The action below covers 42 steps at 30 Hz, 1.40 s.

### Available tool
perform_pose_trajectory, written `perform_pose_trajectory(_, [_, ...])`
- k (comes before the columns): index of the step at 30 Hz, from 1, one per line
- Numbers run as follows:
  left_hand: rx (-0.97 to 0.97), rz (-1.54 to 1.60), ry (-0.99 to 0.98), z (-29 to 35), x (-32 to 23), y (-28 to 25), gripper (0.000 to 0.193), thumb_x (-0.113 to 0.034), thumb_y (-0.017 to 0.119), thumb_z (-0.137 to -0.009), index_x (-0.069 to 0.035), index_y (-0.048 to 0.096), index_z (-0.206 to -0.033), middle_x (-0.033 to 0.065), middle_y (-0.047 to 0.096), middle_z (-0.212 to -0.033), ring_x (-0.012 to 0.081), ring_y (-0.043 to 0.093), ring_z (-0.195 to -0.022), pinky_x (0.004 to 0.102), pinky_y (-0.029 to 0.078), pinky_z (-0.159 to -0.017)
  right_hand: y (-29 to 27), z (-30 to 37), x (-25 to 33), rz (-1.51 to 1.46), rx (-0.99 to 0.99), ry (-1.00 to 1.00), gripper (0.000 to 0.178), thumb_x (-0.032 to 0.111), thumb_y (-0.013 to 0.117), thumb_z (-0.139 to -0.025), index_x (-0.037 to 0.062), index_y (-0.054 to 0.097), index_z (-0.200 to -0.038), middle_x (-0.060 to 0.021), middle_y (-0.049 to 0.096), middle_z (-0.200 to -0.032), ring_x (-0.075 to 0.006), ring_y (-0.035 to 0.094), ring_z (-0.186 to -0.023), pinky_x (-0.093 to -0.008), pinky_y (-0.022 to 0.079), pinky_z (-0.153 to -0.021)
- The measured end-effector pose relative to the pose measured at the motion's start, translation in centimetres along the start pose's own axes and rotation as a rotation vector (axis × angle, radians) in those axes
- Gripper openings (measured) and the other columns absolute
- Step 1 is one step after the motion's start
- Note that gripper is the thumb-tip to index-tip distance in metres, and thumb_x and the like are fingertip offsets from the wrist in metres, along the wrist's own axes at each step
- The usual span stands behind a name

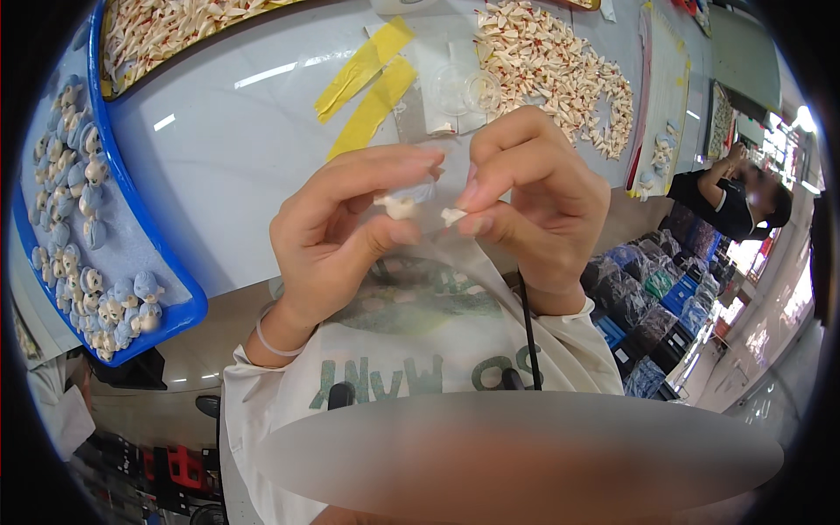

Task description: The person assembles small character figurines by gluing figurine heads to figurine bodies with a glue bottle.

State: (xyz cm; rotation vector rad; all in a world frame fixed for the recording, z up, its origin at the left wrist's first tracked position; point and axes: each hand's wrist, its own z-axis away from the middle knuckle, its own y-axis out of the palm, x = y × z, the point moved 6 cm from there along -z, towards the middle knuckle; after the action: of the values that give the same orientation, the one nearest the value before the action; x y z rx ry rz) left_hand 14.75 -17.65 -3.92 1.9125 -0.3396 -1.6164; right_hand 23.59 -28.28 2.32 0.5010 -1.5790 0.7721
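In front of my chest, my left hand [325,229] is closed, with thumb and fingers pinching a small cream-coloured figure part [400,207] that looks pale blue on its upper side. Just to its right, my right hand [544,197] pinches a tiny cream-coloured plastic piece [452,216] between thumb and fingertips. A short gap separates the two parts. Beyond my right hand, a large pile of small cream pieces with red tips [556,70] is spread over the table. My fingers partly hide the figure part.
On the left stands a blue tray [196,308] with several blue-and-cream figure parts. Another tray of cream pieces [175,37] is at the far left. Yellow tape strips [372,105] and a clear round dish [464,90] lie ahead. A person [731,192] sits at right, near bagged crates [652,302].
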Motion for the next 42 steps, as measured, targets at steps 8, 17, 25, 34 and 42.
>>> perform_pose_trajectory(8, [-0.065,-0.241,0.123,0.3,-0.8,0.1,0.036,0.004,0.068,-0.067,0.005,0.057,-0.101,0.0149,0.057,-0.097,0.0221,0.056,-0.094,0.0294,0.046,-0.079,1.0,0.2,-0.8,0.053,-0.027,0.036,0.019,-0.001,0.069,-0.061,0.0076,0.062,-0.076,-0.0048,0.056,-0.078,-0.0161,0.054,-0.072,-0.0246,0.042,-0.064])
perform_pose_trajectory(17, [-0.066,-0.607,0.308,0.9,-1.4,0.8,0.035,0.011,0.068,-0.06,0.001,0.063,-0.093,0.0142,0.058,-0.09,0.0231,0.06,-0.08,0.0275,0.049,-0.066,1.4,1.0,0.0,0.322,-0.036,-0.245,0.02,-0.005,0.065,-0.057,0.0081,0.059,-0.072,-0.0036,0.057,-0.074,-0.0175,0.052,-0.068,-0.0274,0.039,-0.059])
perform_pose_trajectory(25, [-0.095,-0.536,0.197,0.4,-0.9,0.5,0.036,0.005,0.07,-0.064,0.002,0.059,-0.098,0.0144,0.057,-0.096,0.0232,0.057,-0.089,0.0298,0.047,-0.075,-3.6,0.4,0.0,0.314,-0.218,-0.083,0.016,0.002,0.067,-0.064,0.0073,0.063,-0.079,-0.0056,0.058,-0.075,-0.0172,0.053,-0.064,-0.0237,0.042,-0.059])
perform_pose_trajectory(34, [-0.085,-0.497,0.18,0.3,-0.5,0.6,0.033,0.001,0.069,-0.069,0.003,0.057,-0.1,0.0154,0.053,-0.101,0.0249,0.055,-0.093,0.0322,0.045,-0.079,-7.6,-2.6,-3.2,0.693,-0.159,-0.084,0.015,0.004,0.064,-0.067,0.0056,0.063,-0.082,-0.0041,0.057,-0.072,-0.0178,0.052,-0.064,-0.0268,0.041,-0.058])
perform_pose_trajectory(42, [-0.073,-0.501,0.162,0.3,-0.6,0.8,0.032,0.001,0.069,-0.069,0.002,0.056,-0.098,0.0158,0.053,-0.101,0.0257,0.056,-0.093,0.0325,0.045,-0.079,-7.3,-3.3,-4.0,0.757,-0.058,-0.171,0.009,0.004,0.063,-0.066,0.0049,0.06,-0.075,-0.0056,0.056,-0.074,-0.0248,0.052,-0.072,-0.0318,0.041,-0.064])
